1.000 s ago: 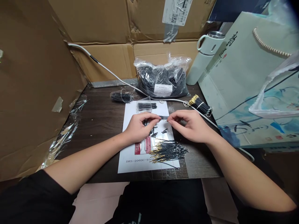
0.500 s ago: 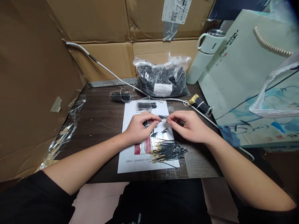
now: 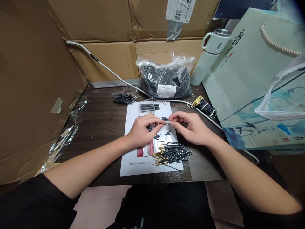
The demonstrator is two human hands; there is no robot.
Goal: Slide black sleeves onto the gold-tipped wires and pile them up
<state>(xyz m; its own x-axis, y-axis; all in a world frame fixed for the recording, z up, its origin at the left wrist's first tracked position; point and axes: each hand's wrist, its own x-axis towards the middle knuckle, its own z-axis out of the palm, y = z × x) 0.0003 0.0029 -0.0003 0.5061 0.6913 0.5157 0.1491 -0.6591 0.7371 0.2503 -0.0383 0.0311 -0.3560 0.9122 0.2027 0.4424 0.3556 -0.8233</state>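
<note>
Black wires with gold-coloured tips (image 3: 172, 153) are heaped on a paper sheet (image 3: 130, 170) in the head view, and just beyond them a thin piece (image 3: 167, 123) is held over the sheet. One end is pinched by thumb and finger of the left hand (image 3: 144, 129), the other by the right hand (image 3: 190, 127); its finer details cannot be told. Two-handed fingertip work looks to be the step in hand, and a light, steady pinch seems called for next.

Short black pieces (image 3: 167, 133) are scattered close below the fingertips, partly hidden by the left hand and perhaps easily knocked. Farther back on the worktop (image 3: 100, 117), a clear bag of black parts (image 3: 164, 78) is fronted by a white cable (image 3: 116, 77). At right, a tied bundle (image 3: 206, 107) is seen near a pale flask (image 3: 205, 65).
</note>
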